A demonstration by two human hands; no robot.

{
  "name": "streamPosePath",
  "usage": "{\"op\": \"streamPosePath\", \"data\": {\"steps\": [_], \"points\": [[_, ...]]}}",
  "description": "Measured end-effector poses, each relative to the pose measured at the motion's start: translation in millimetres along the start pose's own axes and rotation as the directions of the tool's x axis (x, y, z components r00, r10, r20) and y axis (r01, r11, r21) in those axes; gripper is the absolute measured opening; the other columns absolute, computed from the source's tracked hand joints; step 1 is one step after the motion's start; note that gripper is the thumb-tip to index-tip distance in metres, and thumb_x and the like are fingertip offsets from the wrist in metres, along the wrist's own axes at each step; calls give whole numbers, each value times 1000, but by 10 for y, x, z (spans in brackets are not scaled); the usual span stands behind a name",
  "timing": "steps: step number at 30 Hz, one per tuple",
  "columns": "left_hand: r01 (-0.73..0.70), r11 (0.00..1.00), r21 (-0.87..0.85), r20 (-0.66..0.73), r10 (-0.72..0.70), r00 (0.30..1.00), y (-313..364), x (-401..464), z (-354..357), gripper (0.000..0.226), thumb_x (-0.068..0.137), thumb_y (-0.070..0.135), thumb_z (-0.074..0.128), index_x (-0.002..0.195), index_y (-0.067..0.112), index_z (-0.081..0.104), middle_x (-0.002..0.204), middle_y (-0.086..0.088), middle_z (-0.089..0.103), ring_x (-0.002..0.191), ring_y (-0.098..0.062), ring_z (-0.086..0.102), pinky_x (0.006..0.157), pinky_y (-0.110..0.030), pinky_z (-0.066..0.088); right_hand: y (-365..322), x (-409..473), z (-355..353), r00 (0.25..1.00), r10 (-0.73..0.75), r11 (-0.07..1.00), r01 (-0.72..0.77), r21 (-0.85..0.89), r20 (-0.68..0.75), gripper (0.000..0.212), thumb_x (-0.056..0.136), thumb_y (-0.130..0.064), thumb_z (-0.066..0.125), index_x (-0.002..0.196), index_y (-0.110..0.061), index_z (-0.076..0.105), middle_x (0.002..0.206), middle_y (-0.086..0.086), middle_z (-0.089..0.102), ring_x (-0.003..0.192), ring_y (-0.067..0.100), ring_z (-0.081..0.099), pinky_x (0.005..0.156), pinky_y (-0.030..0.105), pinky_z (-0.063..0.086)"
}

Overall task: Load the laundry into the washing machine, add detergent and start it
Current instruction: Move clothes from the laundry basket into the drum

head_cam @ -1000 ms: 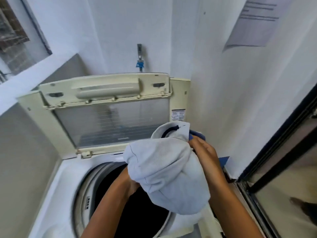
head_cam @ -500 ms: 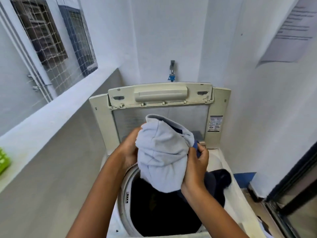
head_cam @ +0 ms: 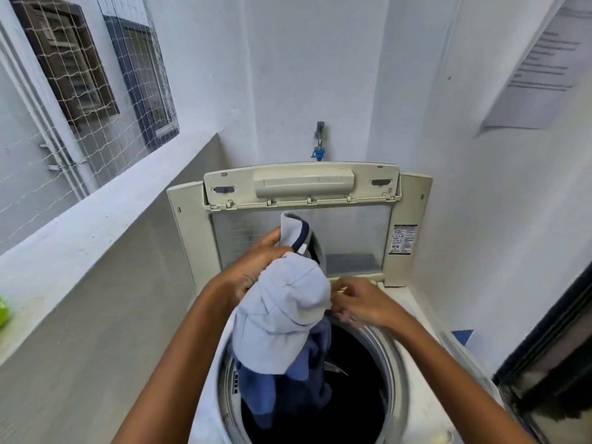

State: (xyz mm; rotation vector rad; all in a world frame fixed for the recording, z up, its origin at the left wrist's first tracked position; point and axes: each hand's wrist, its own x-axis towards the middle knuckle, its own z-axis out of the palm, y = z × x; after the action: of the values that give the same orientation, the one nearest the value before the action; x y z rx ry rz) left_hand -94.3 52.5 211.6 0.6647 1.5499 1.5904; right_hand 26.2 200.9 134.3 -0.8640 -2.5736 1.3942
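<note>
- Top-loading washing machine [head_cam: 416, 302] fills lower centre, cream body; front edge cut off by frame bottom.
- Lid [head_cam: 301, 190] stands upright at the back, clear panel facing camera; small warning label on its right post, text unreadable.
- Drum [head_cam: 362, 379] open, interior dark; contents at the bottom not discernible.
- Grey-white ledge [head_cam: 105, 216] along left wall, netted windows above; sliver of a green object [head_cam: 4, 312] at left edge, mostly cropped, unidentifiable.
- Dark-framed door [head_cam: 544, 363] at right edge, only partly in frame.
- Paper notice [head_cam: 541, 65] on right wall, print too blurred to read.
- Light grey shirt [head_cam: 282, 315] with navy-trimmed collar hanging over drum's left rim, bunched; overall shape unclear.
- Blue garment [head_cam: 288, 382] hangs below it, into the drum mouth; lower end lost in shadow.
- Left hand [head_cam: 256, 261] gripping shirt near the collar, thumb pressed on fabric, fingers hidden behind cloth.
- Right hand [head_cam: 358, 302] at shirt's right edge above drum rim, fingers curled and motion-blurred; touching fabric or not, cannot tell, grip unclear.
- Tap [head_cam: 319, 139] with blue fitting on back wall above lid.
</note>
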Motion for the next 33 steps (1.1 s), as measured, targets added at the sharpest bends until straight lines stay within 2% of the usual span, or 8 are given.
{"op": "streamPosePath", "data": {"steps": [3, 7, 11, 18, 23, 26, 29, 33], "points": [[-32, 992, 123, 138, 15, 990, 76, 17, -31, 45, 79, -9, 50, 111, 21, 62, 73, 0, 71, 62, -10, 64, 58, -19, 50, -93, 102, -257, 972, -173, 983, 181, 38, -162, 44, 89, -12, 57, 129, -24, 43, 121, 4, 54, 96, 19, 59, 78, 32, 47], [-80, 968, 238, 270, 13, 963, 117, 54, -46, 54, 67, -2, 52, 113, 22, 66, 98, -9, 68, 86, -21, 60, 76, -29, 48, -360, 64, -304, 924, -369, 909, 337, 247, 96, 70, 86, -6, 65, 139, -35, 29, 131, -15, 47, 115, -1, 48, 89, 17, 47], [-166, 933, 318, 311, 63, 948, 195, 54, -128, 50, 70, -3, 55, 112, 21, 66, 104, -3, 70, 94, -17, 65, 86, -31, 51, -379, 72, -262, 915, -373, 893, 309, 328, 152, 46, 82, 4, 65, 121, -19, 54, 114, -1, 65, 100, 3, 62, 85, 18, 51], [-396, 784, 477, 171, 359, 917, 293, -71, -367, 35, 83, -3, 66, 115, 12, 63, 107, -9, 72, 96, -17, 68, 86, -27, 54, -508, 26, -422, 902, -404, 788, 426, 444, -150, 28, 81, -8, 68, 106, 3, 61, 103, 20, 67, 92, 15, 59, 84, 34, 46], [-506, 648, 570, 75, 572, 817, 322, -87, -336, 32, 80, 3, 71, 100, 26, 65, 92, 20, 68, 86, 4, 61, 79, -13, 48, -726, -42, -490, 869, -437, 754, 494, 433, -232, 20, 81, -10, 69, 100, -9, 64, 102, 13, 68, 92, 15, 62, 85, 35, 48], [-473, 643, 603, -42, 618, 785, 285, -90, -350, 30, 78, 5, 73, 102, 20, 65, 91, 15, 67, 83, 0, 61, 76, -19, 49, -837, -105, -558, 848, -456, 730, 530, 432, -269, 22, 79, -10, 71, 99, -4, 63, 95, 9, 66, 87, 14, 61, 80, 31, 49], [-391, 762, 517, -80, 498, 864, 217, -129, -384, 40, 77, 21, 77, 113, 22, 60, 106, 2, 68, 93, -10, 66, 81, -26, 55, -958, -164, -637, 816, -475, 703, 577, 416, -329, 22, 79, -8, 71, 96, 2, 61, 88, 9, 63, 82, 14, 58, 75, 27, 47], [-166, 850, 500, 239, 49, 970, -98, -170, -343, 47, 80, 23, 70, 122, 34, 51, 120, 14, 63, 102, 2, 63, 80, -13, 51, -1115, -222, -707, 790, -489, 668, 612, 424, -370, 15, 80, -6, 70, 88, -13, 61, 78, -11, 68, 74, 1, 62, 70, 17, 50]]}}
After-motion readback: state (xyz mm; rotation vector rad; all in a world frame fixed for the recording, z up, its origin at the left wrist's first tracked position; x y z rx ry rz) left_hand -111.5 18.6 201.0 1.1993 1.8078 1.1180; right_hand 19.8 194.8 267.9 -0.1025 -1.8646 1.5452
